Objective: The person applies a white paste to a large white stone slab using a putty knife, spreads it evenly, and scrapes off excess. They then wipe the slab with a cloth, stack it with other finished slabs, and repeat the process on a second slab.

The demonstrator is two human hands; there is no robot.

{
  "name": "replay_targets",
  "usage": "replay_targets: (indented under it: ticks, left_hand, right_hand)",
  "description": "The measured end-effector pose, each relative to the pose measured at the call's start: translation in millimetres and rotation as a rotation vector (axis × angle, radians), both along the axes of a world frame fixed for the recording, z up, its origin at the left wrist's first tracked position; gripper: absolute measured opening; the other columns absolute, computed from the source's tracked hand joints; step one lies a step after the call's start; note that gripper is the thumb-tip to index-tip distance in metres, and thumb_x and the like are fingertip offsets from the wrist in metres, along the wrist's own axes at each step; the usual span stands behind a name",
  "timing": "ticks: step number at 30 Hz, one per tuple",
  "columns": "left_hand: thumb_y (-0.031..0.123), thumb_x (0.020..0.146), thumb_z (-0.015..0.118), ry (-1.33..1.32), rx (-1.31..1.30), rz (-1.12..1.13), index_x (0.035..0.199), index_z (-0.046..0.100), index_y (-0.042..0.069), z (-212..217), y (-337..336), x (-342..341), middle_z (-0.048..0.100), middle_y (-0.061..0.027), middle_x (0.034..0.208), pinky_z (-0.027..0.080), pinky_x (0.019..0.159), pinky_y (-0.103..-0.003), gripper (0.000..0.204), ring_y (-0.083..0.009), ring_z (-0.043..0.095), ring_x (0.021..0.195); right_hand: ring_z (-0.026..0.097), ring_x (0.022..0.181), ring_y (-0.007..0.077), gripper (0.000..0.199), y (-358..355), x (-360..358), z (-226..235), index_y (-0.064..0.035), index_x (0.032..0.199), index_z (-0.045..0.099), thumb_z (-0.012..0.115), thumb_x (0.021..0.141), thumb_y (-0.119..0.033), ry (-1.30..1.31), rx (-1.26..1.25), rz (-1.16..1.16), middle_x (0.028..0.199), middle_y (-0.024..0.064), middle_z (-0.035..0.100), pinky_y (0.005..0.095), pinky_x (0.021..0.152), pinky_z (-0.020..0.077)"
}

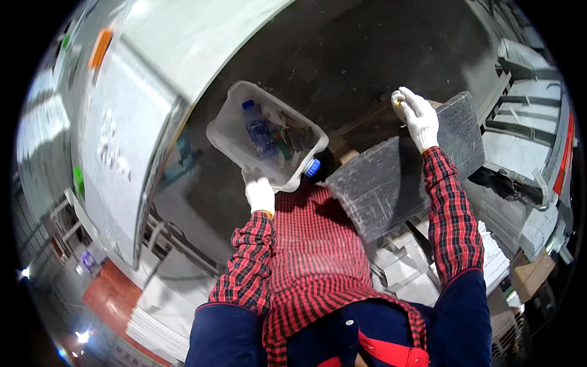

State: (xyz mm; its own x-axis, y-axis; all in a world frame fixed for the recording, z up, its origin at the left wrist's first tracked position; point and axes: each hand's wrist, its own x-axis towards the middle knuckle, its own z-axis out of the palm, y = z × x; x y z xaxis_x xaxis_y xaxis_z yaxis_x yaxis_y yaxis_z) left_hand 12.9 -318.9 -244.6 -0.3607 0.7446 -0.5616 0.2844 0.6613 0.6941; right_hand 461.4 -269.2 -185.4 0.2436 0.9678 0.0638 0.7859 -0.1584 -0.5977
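Note:
My left hand (261, 194), in a white knit glove, is closed on the near rim of a white plastic jug (229, 136) with one side cut away. The jug lies tilted, its blue screw cap (312, 167) toward the lower right. Inside it are a clear bottle (262, 136) with a blue cap and several small scraps (293, 136). To the right, my right hand (420, 119), gloved too, is raised above a scuffed dark grey panel (382, 183). Its fingers are drawn together; a small pale yellowish thing shows at the tips, too small to name.
A large white-topped surface (202, 43) curves along the upper left, with a pale upright panel (125, 140) in front. Metal racks (526, 110) stand at the right, near a cardboard box (533, 275). Stacked white sheets (159, 324) sit at the lower left. Dark floor (379, 49) lies beyond the jug.

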Motion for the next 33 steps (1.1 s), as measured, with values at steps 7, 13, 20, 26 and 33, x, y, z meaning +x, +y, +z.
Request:
replay_targets:
  ticks: [7,13,20,26,33]
  left_hand:
    - [0.012,0.093,0.049,-0.105,-0.033,0.187,0.152,0.032,0.001,77,-98,-66,0.061,-0.0199,0.128,0.048,0.097,-0.036,0.062,-0.0279,0.061,0.112]
    - [0.021,0.095,0.054,0.065,-0.049,0.109,0.142,0.042,-0.003,135,-126,-101,0.062,-0.0231,0.124,0.049,0.095,-0.039,0.054,-0.0316,0.062,0.112]
    - [0.016,0.091,0.048,0.044,-0.143,0.082,0.144,0.040,-0.004,132,-133,-136,0.061,-0.0294,0.125,0.046,0.098,-0.041,0.057,-0.0400,0.060,0.117]
    - [0.018,0.089,0.047,-0.106,-0.039,0.436,0.153,0.027,-0.003,137,-120,-142,0.059,-0.0321,0.128,0.044,0.101,-0.041,0.070,-0.0433,0.058,0.119]
    - [0.013,0.086,0.049,0.056,0.009,0.365,0.146,0.038,0.004,193,-92,-149,0.065,-0.0282,0.117,0.050,0.090,-0.042,0.061,-0.0430,0.064,0.107]
  right_hand:
    - [0.066,0.103,0.0337,0.037,14,-174,39,-0.0137,0.120,0.068,0.058,0.089,-0.033,0.137,-0.280,0.302,0.108,0.0152,0.071,0.0416,0.088,0.0515]
    - [0.067,0.092,0.0365,0.027,30,-307,52,-0.0181,0.107,0.072,0.057,0.090,-0.034,0.041,-0.199,0.482,0.099,0.0136,0.072,0.0456,0.081,0.0538]
    - [0.067,0.079,0.0339,0.014,56,-342,193,-0.0201,0.093,0.070,0.062,0.087,-0.031,-0.109,-0.083,0.917,0.082,0.0100,0.068,0.0459,0.071,0.0541]
    - [0.061,0.070,0.0236,0.013,168,-392,250,-0.0050,0.096,0.066,0.056,0.092,-0.012,0.427,-0.101,0.825,0.074,0.0113,0.061,0.0320,0.066,0.0504]
    - [0.066,0.080,0.0262,0.016,393,-478,148,-0.0099,0.099,0.072,0.057,0.094,-0.014,0.494,0.435,0.744,0.088,0.0132,0.071,0.0333,0.075,0.0516]
